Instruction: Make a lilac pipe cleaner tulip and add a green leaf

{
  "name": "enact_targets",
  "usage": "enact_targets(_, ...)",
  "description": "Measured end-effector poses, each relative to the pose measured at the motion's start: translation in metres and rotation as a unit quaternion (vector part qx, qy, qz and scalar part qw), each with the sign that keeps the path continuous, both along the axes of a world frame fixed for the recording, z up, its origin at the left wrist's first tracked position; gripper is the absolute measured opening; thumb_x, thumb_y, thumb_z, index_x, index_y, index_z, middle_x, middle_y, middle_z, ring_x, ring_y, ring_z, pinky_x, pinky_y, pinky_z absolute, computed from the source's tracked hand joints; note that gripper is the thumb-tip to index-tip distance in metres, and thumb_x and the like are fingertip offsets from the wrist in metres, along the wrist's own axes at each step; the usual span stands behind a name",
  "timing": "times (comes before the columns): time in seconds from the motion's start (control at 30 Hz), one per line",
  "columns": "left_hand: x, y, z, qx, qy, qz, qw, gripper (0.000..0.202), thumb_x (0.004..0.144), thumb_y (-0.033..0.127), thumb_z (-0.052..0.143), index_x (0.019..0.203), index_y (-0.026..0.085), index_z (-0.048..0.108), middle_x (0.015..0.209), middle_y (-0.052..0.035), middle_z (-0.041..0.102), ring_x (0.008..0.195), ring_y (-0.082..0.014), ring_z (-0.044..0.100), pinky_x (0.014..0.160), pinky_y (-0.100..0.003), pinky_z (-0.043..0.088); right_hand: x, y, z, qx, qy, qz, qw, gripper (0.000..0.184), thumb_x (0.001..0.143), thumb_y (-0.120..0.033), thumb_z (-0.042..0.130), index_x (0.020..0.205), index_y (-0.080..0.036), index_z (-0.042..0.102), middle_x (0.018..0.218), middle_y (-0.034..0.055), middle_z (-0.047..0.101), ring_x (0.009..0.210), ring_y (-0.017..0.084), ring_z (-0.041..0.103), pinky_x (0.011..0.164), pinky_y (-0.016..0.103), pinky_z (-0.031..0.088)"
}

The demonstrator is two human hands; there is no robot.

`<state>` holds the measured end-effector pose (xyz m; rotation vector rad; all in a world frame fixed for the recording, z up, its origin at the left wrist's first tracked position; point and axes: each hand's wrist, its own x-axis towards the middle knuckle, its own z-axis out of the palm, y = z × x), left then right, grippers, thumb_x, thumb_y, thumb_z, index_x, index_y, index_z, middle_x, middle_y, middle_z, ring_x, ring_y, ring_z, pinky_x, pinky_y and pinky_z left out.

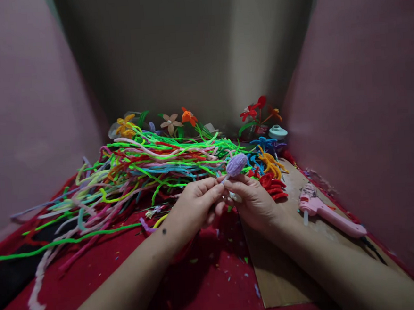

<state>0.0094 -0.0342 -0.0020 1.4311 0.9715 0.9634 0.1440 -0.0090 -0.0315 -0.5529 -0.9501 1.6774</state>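
A lilac pipe-cleaner petal point(236, 165), oval and fuzzy with a thin twisted stem, points up and to the right between my hands. My left hand point(200, 200) is closed, its thumb and fingers pinching the lower end of the stem. Close against it, my right hand point(252, 200) grips the stem just below the oval part. The fingertips partly hide the stem. Just behind the hands lies a big heap of pipe cleaners point(178, 152) in green, pink, red, blue and yellow.
A pink glue gun point(331, 214) lies on a cardboard sheet point(282, 277) at the right. Red petals point(275, 188) and orange pieces point(271, 163) sit beside it. Finished flowers point(171, 123) stand along the back wall. Small scraps dot the red cloth point(188, 288). Pink walls rise on both sides.
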Motion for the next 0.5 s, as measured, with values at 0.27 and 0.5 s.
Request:
enact_targets(0.27,0.003,-0.001,-0.014,0.292,0.305,0.132,0.897,0.016,0.085,0.027,0.045,0.085,0.019,0.059,0.066,0.0004,0.059,0.056,-0.0114,0.05,0.058,-0.022,0.036,0.001,0.001,-0.004,0.009,-0.019,-0.036,0.999,0.014,0.065,-0.021,0.075,0.079,-0.02,0.072,0.07,-0.0018,0.065,0.059,0.009,0.052,0.057,0.021,0.04)
enact_targets(0.5,0.002,-0.002,-0.005,0.22,0.2,0.107,0.949,0.022,0.085,0.026,0.045,0.072,0.016,0.06,0.056,0.0045,0.047,0.05,-0.0083,0.039,0.051,-0.019,0.032,0.003,0.0,-0.004,0.02,-0.031,-0.019,0.999,0.013,0.068,-0.026,0.075,0.079,-0.02,0.073,0.07,-0.0011,0.063,0.057,0.008,0.047,0.052,0.021,0.036)
